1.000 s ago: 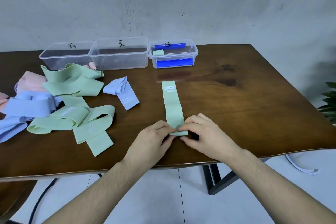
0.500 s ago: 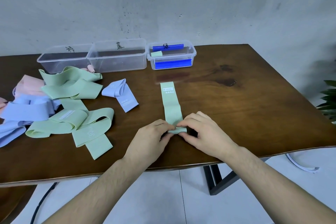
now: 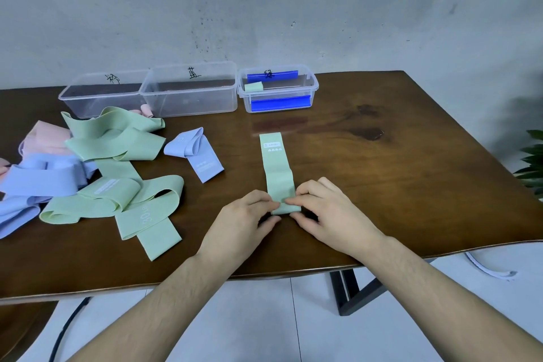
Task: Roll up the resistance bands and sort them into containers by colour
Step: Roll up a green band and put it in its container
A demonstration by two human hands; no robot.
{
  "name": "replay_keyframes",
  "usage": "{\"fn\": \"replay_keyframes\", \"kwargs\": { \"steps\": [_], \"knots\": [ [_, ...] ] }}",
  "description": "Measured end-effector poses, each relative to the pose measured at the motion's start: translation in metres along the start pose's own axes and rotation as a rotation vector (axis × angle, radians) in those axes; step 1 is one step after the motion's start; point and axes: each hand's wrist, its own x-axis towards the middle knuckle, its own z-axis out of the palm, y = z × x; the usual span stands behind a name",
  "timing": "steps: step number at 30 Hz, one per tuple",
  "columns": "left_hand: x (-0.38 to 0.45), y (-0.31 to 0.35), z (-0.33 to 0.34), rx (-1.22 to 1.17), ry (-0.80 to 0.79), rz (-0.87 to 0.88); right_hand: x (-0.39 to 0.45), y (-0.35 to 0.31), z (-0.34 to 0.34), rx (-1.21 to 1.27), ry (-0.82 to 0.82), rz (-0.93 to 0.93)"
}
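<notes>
A green resistance band (image 3: 276,164) lies flat on the wooden table (image 3: 382,185), stretching away from me. Its near end is curled into a small roll. My left hand (image 3: 238,223) and my right hand (image 3: 329,214) pinch that roll from either side with thumbs and fingertips. At the back stand three clear containers: the left one (image 3: 100,94), the middle one (image 3: 191,91), and the right one (image 3: 279,88) with blue clips, which holds a rolled green band (image 3: 253,87).
A heap of loose green bands (image 3: 117,185), blue bands (image 3: 35,179) and pink bands (image 3: 47,138) covers the table's left side. A single folded blue band (image 3: 197,153) lies nearer the middle. A plant (image 3: 531,161) stands off the right edge.
The roll at the band's near end has grown slightly and moved a little away from me; both hands have followed it forward.
</notes>
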Motion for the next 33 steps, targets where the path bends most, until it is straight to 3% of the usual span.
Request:
{"fn": "replay_keyframes", "kwargs": {
  "steps": [20, 33],
  "knots": [
    [-0.023, 0.005, -0.006, -0.140, 0.003, 0.120, -0.030, -0.012, -0.010, 0.057, -0.030, -0.066],
    [-0.018, 0.009, -0.006, -0.114, -0.023, 0.083, -0.026, -0.014, -0.012, 0.082, -0.033, 0.045]
  ]
}}
